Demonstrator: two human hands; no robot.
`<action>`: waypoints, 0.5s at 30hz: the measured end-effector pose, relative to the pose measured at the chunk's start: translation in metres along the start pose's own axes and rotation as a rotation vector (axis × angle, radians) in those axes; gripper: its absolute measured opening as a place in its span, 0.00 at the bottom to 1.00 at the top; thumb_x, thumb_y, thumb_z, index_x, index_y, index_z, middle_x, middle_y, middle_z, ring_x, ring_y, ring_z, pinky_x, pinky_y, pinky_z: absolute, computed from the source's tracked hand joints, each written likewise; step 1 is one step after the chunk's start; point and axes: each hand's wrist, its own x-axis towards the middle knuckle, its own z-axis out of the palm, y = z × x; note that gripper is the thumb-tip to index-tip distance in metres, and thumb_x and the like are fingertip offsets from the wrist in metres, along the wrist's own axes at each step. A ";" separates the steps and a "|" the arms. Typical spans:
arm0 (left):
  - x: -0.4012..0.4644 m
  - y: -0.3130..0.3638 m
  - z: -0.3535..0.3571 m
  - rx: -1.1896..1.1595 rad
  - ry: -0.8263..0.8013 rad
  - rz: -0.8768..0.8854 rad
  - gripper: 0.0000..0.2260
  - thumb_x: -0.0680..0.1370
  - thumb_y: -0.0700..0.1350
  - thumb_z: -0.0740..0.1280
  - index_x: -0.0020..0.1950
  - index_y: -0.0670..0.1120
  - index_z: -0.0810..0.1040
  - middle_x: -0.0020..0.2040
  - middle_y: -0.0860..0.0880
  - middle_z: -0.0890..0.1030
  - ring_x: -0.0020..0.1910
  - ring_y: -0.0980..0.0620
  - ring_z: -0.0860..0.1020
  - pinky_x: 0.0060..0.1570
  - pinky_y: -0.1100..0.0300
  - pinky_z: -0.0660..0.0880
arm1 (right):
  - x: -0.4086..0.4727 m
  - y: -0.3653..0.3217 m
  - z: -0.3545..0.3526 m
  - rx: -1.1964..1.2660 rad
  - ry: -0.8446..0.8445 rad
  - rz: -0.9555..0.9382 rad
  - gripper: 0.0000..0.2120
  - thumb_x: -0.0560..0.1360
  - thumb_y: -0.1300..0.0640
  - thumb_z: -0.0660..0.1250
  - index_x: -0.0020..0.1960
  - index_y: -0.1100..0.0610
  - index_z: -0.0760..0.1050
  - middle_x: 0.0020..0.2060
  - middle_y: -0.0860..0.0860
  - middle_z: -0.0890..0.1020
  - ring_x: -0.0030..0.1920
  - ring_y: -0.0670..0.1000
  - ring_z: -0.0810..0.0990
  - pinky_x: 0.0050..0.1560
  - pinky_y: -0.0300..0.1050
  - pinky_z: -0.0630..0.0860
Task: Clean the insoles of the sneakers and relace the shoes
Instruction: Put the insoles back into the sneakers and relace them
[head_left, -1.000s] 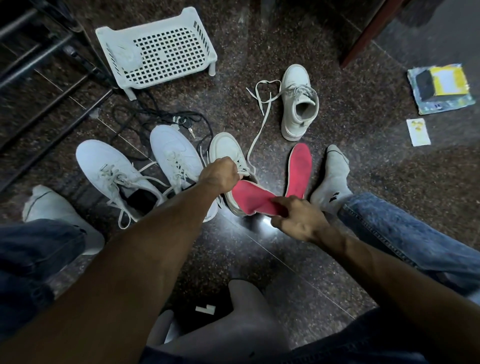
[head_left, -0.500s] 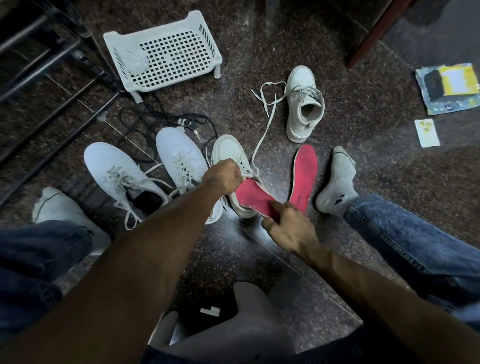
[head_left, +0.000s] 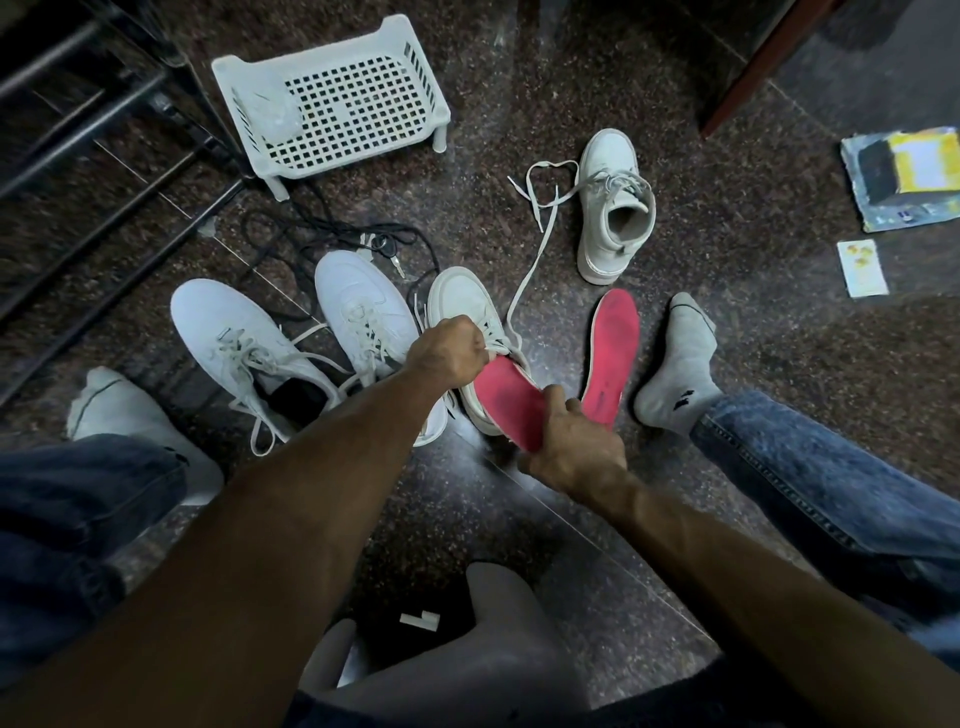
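Head view: the right hand (head_left: 574, 454) pinches the heel of a red insole (head_left: 506, 400) whose front sits inside a white sneaker (head_left: 470, 332) on the floor; the left hand (head_left: 447, 353) grips that sneaker's tongue. Just beside lies a second red insole (head_left: 613, 353), farther off a high-top sneaker (head_left: 610, 208), then a white basket (head_left: 337, 119).

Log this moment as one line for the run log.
left hand grips sneaker | right hand holds red insole | second insole on floor
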 end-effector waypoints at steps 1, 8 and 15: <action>0.000 0.000 0.000 -0.001 0.000 0.000 0.17 0.74 0.47 0.68 0.27 0.44 0.70 0.29 0.48 0.75 0.35 0.44 0.78 0.38 0.57 0.75 | 0.005 -0.003 0.006 0.027 0.042 0.013 0.40 0.68 0.37 0.70 0.68 0.53 0.54 0.59 0.53 0.72 0.54 0.61 0.79 0.45 0.53 0.72; 0.002 -0.004 0.002 -0.024 -0.004 0.003 0.17 0.73 0.46 0.68 0.25 0.45 0.69 0.27 0.49 0.73 0.36 0.42 0.79 0.37 0.56 0.74 | 0.016 -0.012 0.023 0.076 0.249 0.016 0.23 0.73 0.42 0.63 0.59 0.57 0.69 0.55 0.55 0.80 0.53 0.61 0.80 0.44 0.50 0.72; 0.001 -0.003 0.004 -0.048 0.003 -0.015 0.17 0.73 0.46 0.68 0.25 0.46 0.69 0.28 0.47 0.73 0.39 0.40 0.80 0.37 0.58 0.73 | 0.026 -0.011 0.020 0.042 0.298 -0.048 0.17 0.76 0.47 0.60 0.55 0.58 0.75 0.51 0.58 0.81 0.51 0.63 0.79 0.45 0.51 0.74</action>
